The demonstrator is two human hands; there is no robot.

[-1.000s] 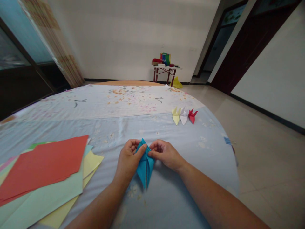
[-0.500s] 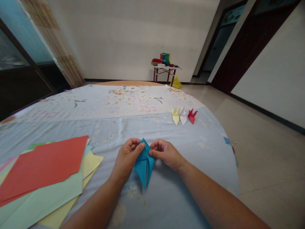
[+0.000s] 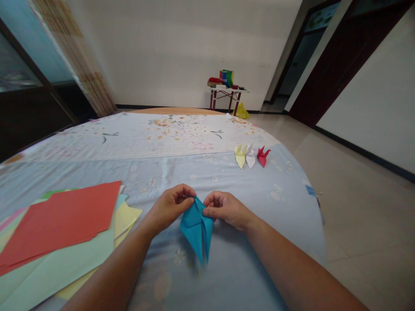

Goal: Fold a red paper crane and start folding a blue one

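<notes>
A blue folded paper [image 3: 194,224], diamond-shaped with a split lower half, hangs between my hands just above the cloth. My left hand [image 3: 173,205] pinches its top tip between thumb and fingers. On the paper's upper right edge, my right hand [image 3: 227,209] has thumb and fingers closed. The two lower points face me, with a narrow gap between them. Farther off to the right stand a yellow paper crane [image 3: 240,156], a white paper crane [image 3: 250,156] and a red paper crane [image 3: 263,156], in a row.
A stack of coloured sheets lies at the left, a red sheet [image 3: 71,216] on top with pale green paper [image 3: 74,263] under it. A flowered tablecloth [image 3: 155,172] covers the round table. Against the far wall stands a small table [image 3: 227,90] with items on it.
The blue paper's lower points have swung slightly right and spread a little apart. My left hand has shifted slightly left, to the very tip. My right hand keeps its hold.
</notes>
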